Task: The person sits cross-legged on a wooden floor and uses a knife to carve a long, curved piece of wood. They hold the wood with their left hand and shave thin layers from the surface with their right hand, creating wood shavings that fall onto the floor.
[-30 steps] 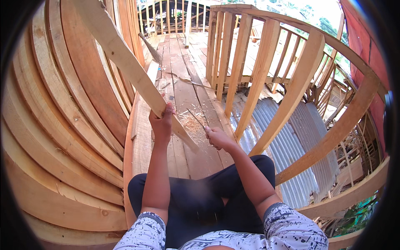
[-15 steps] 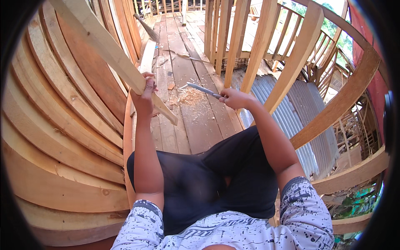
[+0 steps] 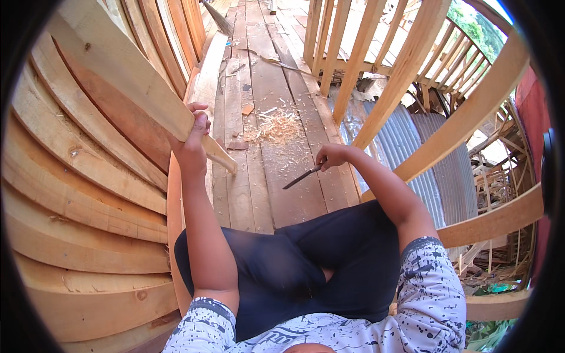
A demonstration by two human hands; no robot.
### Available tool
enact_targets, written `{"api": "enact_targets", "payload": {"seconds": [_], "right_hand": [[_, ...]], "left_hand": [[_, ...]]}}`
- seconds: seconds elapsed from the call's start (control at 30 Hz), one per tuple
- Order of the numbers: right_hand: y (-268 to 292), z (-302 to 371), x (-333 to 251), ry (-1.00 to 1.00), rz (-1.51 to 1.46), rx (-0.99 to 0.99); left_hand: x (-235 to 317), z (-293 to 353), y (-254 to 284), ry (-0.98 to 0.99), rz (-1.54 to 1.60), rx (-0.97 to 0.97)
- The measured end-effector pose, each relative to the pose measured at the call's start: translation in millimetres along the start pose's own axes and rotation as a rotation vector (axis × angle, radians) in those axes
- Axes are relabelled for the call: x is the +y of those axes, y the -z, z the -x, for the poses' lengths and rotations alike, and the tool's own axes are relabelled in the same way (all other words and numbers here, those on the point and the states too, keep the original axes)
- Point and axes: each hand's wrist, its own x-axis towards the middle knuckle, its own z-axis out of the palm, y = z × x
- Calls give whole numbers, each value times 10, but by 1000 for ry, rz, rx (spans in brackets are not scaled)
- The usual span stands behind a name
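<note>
My left hand is closed around a long, pale wooden plank. The plank slants from the upper left down past my hand, and its lower end comes close to the floorboards. In my right hand is a knife, held by its dark handle. Its blade points down and to the left, above the floor and apart from the plank. Between my hands, a little farther off, lies a heap of wood shavings.
A wall of overlapping boards rises on my left. Wooden railing posts stand on my right, with corrugated metal sheets beyond and below. A broom leans at the far left of the plank floor.
The knife has swung from pointing away and left to pointing back toward me and left. My right hand has come slightly nearer. The plank stays in my left hand, its lower end shifted slightly left.
</note>
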Motion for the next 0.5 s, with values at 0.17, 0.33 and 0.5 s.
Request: {"api": "enact_targets", "payload": {"seconds": [0.17,0.33,0.5], "right_hand": [[-219,-258,459,-81,-39,162],[-23,-480,336,-313,-161,425],[-213,-658,231,-7,-130,292]], "left_hand": [[-2,-27,-1,19,-34,14],[49,-37,37,20,-97,-6],[2,-80,51,-5,-58,-18]]}}
